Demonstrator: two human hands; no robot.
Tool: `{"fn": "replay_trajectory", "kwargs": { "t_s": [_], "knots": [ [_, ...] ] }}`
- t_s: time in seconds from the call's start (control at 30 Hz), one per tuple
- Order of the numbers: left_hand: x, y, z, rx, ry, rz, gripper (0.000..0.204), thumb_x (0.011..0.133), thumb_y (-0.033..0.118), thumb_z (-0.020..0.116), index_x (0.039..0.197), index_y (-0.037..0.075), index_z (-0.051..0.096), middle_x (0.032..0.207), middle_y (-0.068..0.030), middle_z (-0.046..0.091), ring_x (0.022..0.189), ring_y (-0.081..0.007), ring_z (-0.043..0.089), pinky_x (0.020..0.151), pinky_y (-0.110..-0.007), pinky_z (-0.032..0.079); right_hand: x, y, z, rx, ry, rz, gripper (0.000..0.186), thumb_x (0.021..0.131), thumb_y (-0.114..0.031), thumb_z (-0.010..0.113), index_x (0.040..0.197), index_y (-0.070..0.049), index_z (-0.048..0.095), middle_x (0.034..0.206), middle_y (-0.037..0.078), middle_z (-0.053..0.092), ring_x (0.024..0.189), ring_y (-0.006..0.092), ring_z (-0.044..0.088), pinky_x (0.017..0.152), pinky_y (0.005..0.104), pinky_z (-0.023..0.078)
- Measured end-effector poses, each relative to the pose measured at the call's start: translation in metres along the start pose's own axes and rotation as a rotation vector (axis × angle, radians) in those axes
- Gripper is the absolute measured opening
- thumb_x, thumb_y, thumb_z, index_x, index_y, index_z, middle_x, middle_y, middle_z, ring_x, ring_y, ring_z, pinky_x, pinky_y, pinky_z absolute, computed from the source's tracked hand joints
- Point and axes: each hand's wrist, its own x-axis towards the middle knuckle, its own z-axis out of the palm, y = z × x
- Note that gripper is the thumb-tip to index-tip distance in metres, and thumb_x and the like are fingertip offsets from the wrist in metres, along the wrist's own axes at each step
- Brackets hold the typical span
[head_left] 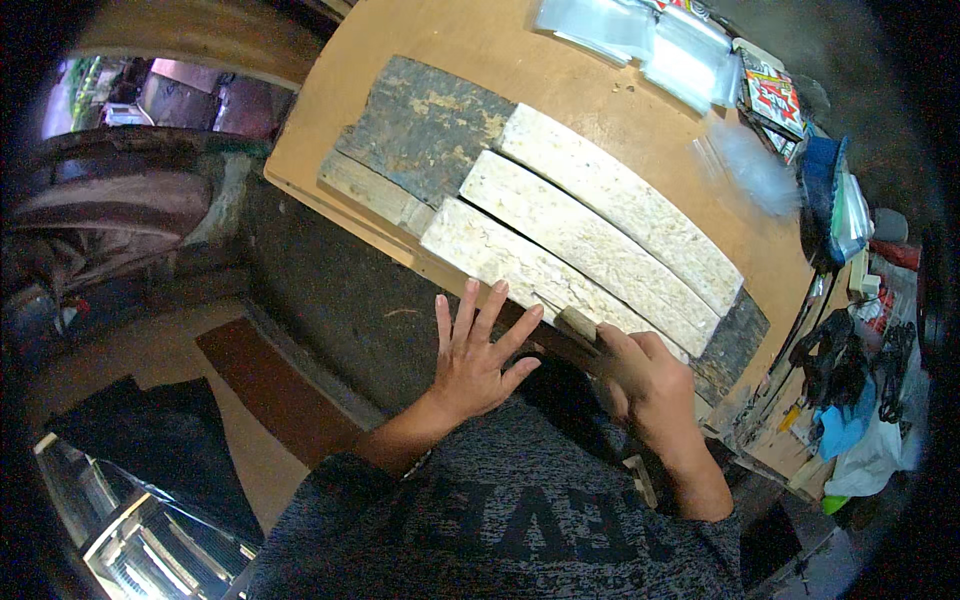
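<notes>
Three long, pale, mottled slabs that look like tempeh lie side by side on a dark, worn wooden board: a far slab, a middle slab and a near slab. Fingers spread, my left hand reaches to the front edge of the near slab, its fingertips at or just over that edge. My right hand is closed around a brown tool with a wooden-looking end, beside the near slab's right part. Motion blur and my fingers hide the rest of the tool.
The board rests on a tan tabletop. Clear plastic bags lie at the far edge, with a printed box and a blue container to the right. Several bags and a blue wrapper crowd the right side.
</notes>
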Motion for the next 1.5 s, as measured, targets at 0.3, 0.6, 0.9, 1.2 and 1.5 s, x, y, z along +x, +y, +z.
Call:
{"fn": "replay_trajectory", "kwargs": {
  "t_s": [0.3, 0.6, 0.9, 1.2, 1.5],
  "knots": [
    [0.007, -0.003, -0.001, -0.083, -0.016, 0.034, 0.065, 0.089, 0.054, 0.068, 0.148, 0.036, 0.048, 0.163, -0.014, 0.02, 0.151, -0.0464, 0.01, 0.113, -0.077, 0.008, 0.012, -0.008, -0.017, -0.034, -0.013, -0.003, 0.055, 0.076, -0.009, 0.076, 0.128, -0.017, 0.064, 0.098, 0.013, 0.067, 0.078, 0.0329, 0.068, 0.066, 0.0416, 0.056],
    [0.011, -0.008, -0.013, -0.148, -0.041, -0.002, 0.072, 0.086, 0.052, 0.071, 0.15, 0.028, 0.047, 0.16, -0.0148, 0.026, 0.151, -0.0446, 0.015, 0.113, -0.077, 0.006, 0.024, 0.006, 0.001, -0.206, 0.111, -0.122, 0.051, 0.076, -0.007, 0.068, 0.126, -0.012, 0.065, 0.102, 0.011, 0.067, 0.091, 0.0298, 0.065, 0.081, 0.0424, 0.049],
    [0.033, -0.017, -0.03, -0.044, -0.085, -0.014, 0.075, 0.09, 0.055, 0.065, 0.154, 0.024, 0.041, 0.163, -0.0125, 0.025, 0.153, -0.038, 0.015, 0.113, -0.076, 0.007, 0.054, 0.007, 0.011, -0.282, 0.109, -0.221, 0.04, 0.079, -0.012, 0.064, 0.119, -0.015, 0.067, 0.092, 0.005, 0.062, 0.085, 0.0246, 0.06, 0.076, 0.039, 0.043],
    [0.039, -0.023, -0.028, -0.076, -0.062, 0.009, 0.072, 0.091, 0.056, 0.063, 0.152, 0.022, 0.044, 0.161, -0.0156, 0.029, 0.149, -0.0479, 0.022, 0.114, -0.071, 0.021, 0.069, 0.029, 0.0, -0.27, 0.124, -0.386, 0.035, 0.081, -0.017, 0.064, 0.115, -0.02, 0.068, 0.092, 0.001, 0.063, 0.084, 0.021, 0.06, 0.075, 0.0384, 0.043],
    [0.039, -0.023, -0.028, -0.142, -0.08, -0.008, 0.073, 0.088, 0.048, 0.069, 0.152, 0.022, 0.044, 0.163, -0.0182, 0.026, 0.149, -0.0497, 0.021, 0.116, -0.069, 0.019, 0.066, 0.029, -0.013, -0.299, 0.105, -0.375, 0.035, 0.082, -0.016, 0.061, 0.117, -0.019, 0.068, 0.092, 0.002, 0.063, 0.084, 0.0219, 0.06, 0.075, 0.0388, 0.044]
  ]
}}
